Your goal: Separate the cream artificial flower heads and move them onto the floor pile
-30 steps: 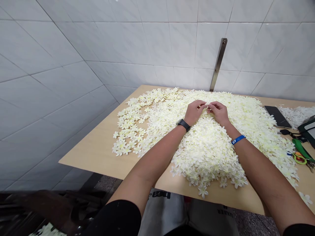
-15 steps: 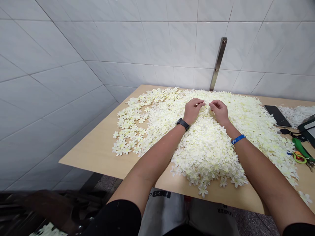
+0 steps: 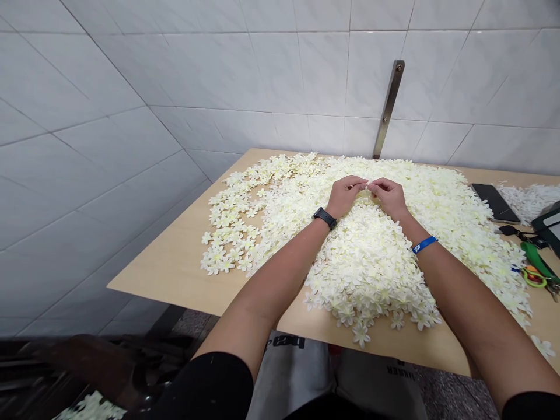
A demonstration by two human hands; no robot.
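Over the middle of a wide heap of white artificial flowers (image 3: 371,256), my two hands meet fingertip to fingertip. My left hand (image 3: 347,195), with a black watch (image 3: 324,219) on its wrist, is closed in a pinch. My right hand (image 3: 388,195) pinches too, thumb against forefinger, below a blue wristband (image 3: 424,244). Something small and pale seems to sit between the fingertips; it blends with the white petals, so I cannot tell what it is. The flowers have yellowish centres and pile highest in front of my wrists.
The flowers lie on a light brown table (image 3: 175,262) against a tiled wall (image 3: 210,70). At its right are a phone (image 3: 495,203), small white pieces (image 3: 531,201), a dark box (image 3: 549,228) and a green strap (image 3: 539,261) with keys. A metal bar (image 3: 389,108) is fixed to the wall.
My hands have come together; the gap between their fingertips has closed. Both were pinching before as well. The camera view has shifted slightly.
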